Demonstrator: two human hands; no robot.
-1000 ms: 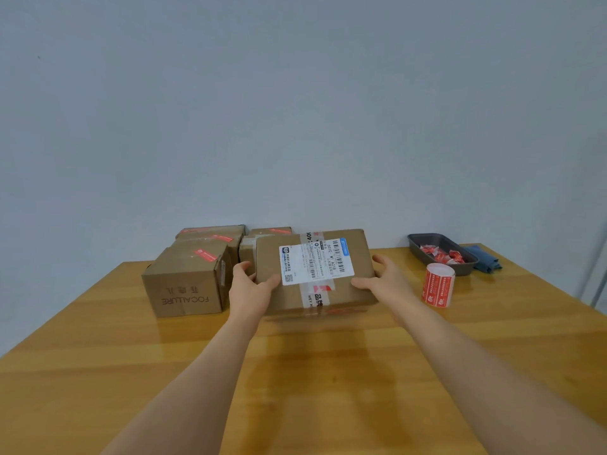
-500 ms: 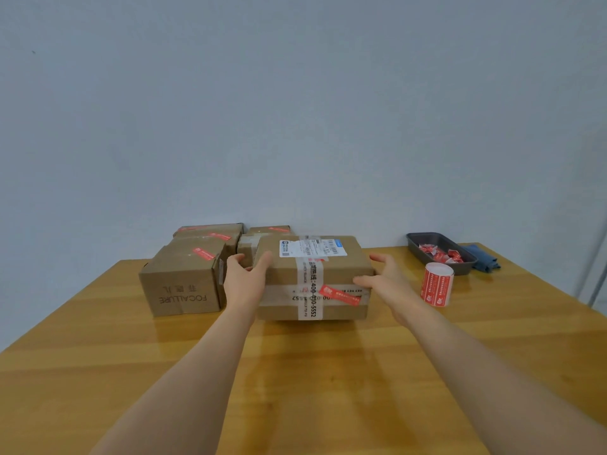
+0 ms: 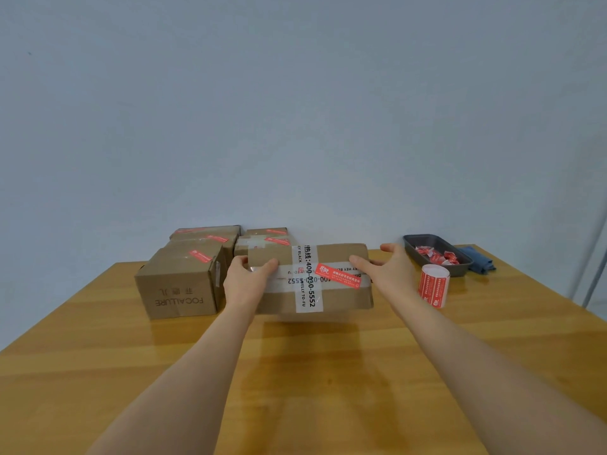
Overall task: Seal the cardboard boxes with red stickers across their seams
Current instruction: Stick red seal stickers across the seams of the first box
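Observation:
A cardboard box (image 3: 345,297) crossed with white printed tape is tilted up toward me, just above the table. A red sticker (image 3: 338,275) lies across its taped seam. My left hand (image 3: 244,284) grips the box's left end. My right hand (image 3: 387,272) holds the right end, fingers spread over the top edge. A roll of red stickers (image 3: 433,285) stands upright to the right of the box.
Several cardboard boxes with red stickers, one printed FOCALLURE (image 3: 179,287), are grouped at the back left. A dark tray (image 3: 460,269) with crumpled red and white scraps and a blue cloth (image 3: 479,262) sit at the back right. The wooden table (image 3: 295,372) stretches toward me.
Both hands have rotated the box so that the shipping-label face turned away and the taped seam face with the red sticker now faces me.

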